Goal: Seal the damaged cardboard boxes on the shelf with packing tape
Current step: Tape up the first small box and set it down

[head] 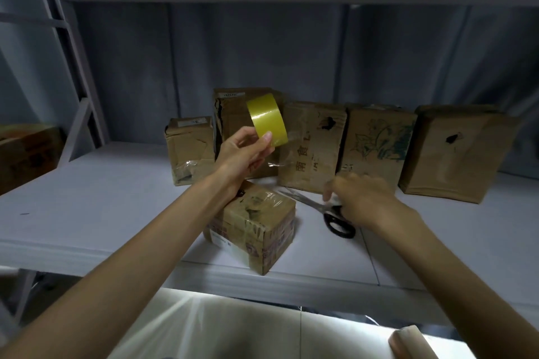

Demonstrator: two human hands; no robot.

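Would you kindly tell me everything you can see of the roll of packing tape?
The roll of packing tape is a wide yellowish, glossy roll seen from the side. The left hand holds it up above the shelf, in front of the tall cardboard box, fingertips on its lower edge. A clear strip of tape hangs from it toward the blurred right hand; whether that hand touches the strip is unclear.

A storeroom, this: grey metal shelving [116, 178], battered cardboard boxes [312, 146] lined along the shelf's back edge.
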